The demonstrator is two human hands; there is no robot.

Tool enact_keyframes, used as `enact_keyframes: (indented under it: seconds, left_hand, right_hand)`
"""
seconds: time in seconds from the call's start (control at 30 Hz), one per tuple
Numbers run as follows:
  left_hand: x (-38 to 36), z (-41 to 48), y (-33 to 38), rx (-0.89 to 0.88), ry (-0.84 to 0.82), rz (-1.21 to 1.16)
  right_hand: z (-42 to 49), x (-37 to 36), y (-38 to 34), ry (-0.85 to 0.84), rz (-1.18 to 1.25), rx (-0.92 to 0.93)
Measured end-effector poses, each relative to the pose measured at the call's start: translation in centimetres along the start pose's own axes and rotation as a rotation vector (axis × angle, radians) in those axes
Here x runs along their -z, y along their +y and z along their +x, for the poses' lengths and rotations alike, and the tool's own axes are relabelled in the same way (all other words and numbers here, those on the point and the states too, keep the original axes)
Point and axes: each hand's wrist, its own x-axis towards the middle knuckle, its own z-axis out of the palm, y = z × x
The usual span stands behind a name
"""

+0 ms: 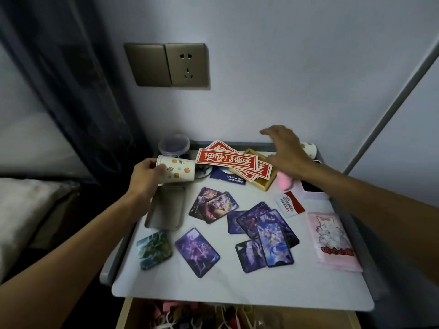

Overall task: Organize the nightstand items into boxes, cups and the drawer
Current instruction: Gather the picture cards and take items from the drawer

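Two paper cups: first cup [177, 171] sideways, left hand [145, 176] fingers clamped round it; second cup [308, 149] behind right hand [287, 150], fingers apart.

Glossy cards [275, 238]; paper cup [177, 171]; wooden box [261, 184]; matt metal tin [166, 207].

The open drawer [133, 314] is cut off by the bottom edge. Its contents are a blurred tangle of pink, red and white that cannot be told apart. The right hand [285, 148], fingers spread, is smeared by blur and hides most of a second cup [308, 148] at the back right. A pink soft object [286, 182] lies half under the right forearm. Red cards [226, 160] cover much of the wooden box [262, 184]. A clear jar [174, 143] sits partly behind the paper cup [177, 170] gripped by the left hand [145, 176].
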Motion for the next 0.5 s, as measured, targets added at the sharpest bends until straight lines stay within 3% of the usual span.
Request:
enact_keyframes:
  seconds: [0.2, 0.5]
  left_hand:
    - [0.4, 0.3, -0.7, -0.078, 0.082, 0.150]
    - [1.3, -2.0, -0.6, -0.225, 0.098, 0.370]
  right_hand:
    - [-3.8, -3.5, -8.3, -0.207, 0.094, 0.289]
    - [-5.8, -3.5, -10.6, -0.210, 0.294, 0.136]
